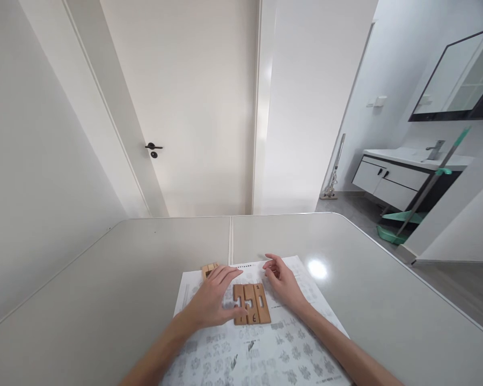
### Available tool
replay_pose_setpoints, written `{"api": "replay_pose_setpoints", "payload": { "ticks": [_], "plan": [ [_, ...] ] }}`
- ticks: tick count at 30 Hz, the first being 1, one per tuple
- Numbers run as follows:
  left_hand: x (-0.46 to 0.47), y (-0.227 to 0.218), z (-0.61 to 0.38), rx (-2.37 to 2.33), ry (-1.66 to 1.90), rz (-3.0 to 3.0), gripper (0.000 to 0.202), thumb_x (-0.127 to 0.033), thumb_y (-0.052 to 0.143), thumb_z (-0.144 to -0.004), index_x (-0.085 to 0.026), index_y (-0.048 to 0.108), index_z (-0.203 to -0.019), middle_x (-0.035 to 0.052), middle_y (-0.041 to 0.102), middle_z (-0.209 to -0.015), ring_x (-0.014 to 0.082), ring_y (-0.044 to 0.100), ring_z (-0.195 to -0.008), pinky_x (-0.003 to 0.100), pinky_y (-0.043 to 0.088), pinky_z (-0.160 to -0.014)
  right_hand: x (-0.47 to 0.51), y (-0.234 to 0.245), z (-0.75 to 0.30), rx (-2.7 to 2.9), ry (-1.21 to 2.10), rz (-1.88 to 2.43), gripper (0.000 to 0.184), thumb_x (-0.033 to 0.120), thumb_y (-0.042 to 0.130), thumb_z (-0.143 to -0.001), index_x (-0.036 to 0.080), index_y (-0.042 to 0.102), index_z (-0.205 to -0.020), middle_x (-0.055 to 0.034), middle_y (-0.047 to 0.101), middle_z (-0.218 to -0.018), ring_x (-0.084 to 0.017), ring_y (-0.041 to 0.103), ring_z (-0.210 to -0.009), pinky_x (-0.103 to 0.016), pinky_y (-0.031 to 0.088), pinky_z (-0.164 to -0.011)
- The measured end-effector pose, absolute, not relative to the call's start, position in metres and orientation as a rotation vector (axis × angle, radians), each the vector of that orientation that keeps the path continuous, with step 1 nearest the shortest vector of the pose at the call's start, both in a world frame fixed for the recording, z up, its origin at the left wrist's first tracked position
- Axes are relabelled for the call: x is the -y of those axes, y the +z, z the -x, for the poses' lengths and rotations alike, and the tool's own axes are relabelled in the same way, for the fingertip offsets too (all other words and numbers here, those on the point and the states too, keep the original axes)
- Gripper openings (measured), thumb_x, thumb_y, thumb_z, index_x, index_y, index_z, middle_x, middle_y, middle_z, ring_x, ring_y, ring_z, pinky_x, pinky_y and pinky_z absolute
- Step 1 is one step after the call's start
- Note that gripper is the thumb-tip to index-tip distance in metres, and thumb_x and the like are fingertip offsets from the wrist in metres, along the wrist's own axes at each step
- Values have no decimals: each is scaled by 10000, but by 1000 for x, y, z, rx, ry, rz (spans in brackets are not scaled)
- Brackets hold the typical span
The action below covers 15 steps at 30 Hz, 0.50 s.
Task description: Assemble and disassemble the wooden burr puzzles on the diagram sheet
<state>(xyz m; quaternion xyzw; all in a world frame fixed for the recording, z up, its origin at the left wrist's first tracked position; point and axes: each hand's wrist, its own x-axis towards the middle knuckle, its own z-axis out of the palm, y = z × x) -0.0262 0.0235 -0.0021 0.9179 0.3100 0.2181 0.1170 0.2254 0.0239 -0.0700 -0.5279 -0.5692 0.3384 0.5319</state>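
Three flat wooden pieces (258,313) lie side by side on a printed paper sheet (298,335). They have cut-out slots and dark handwritten marks. My left hand (215,300) is at their left side, fingers stretched and thumb reaching over the lower left piece; whether the thumb presses on it I cannot tell. To the right of the pieces, my right hand (284,281) hovers or rests over the paper, fingers loosely curled and apart, with nothing visible in it. Behind my left fingers a lighter wooden object (206,269) shows, mostly hidden.
The pale table (116,300) has a seam (231,241) running across its middle. Beyond its far edge stands a white door (193,107) with a black handle (153,146). On the right are a sink cabinet (390,179), a mop (335,174) and a green dustpan (391,235).
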Motion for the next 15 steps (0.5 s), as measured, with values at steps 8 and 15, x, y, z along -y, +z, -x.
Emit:
{"api": "replay_pose_setpoints", "payload": {
  "ticks": [8, 15],
  "plan": [
    [-23, 1, 27, -773, 526, -2753, 948, -698, 765, -697, -257, 425, -1463, 124, 588, -1349, 351, 520, -1265, 526, 405, -1099, -20, -60, -223, 1377, 809, 1278, 288, 395, 518, -921, 209, 626, -1113, -75, 688, -997, -240, 650, -875, -377, 535, -784],
    [-23, 1, 28, -791, 491, -2754, 937, -648, 799, -683, -262, 434, -1454, 113, 613, -1290, 352, 539, -1232, 515, 429, -1069, -12, -48, -223, 1689, 687, 1251, 180, 385, 553, -923, 235, 653, -923, -45, 650, -852, -220, 601, -749, -342, 484, -672]
  ]
}}
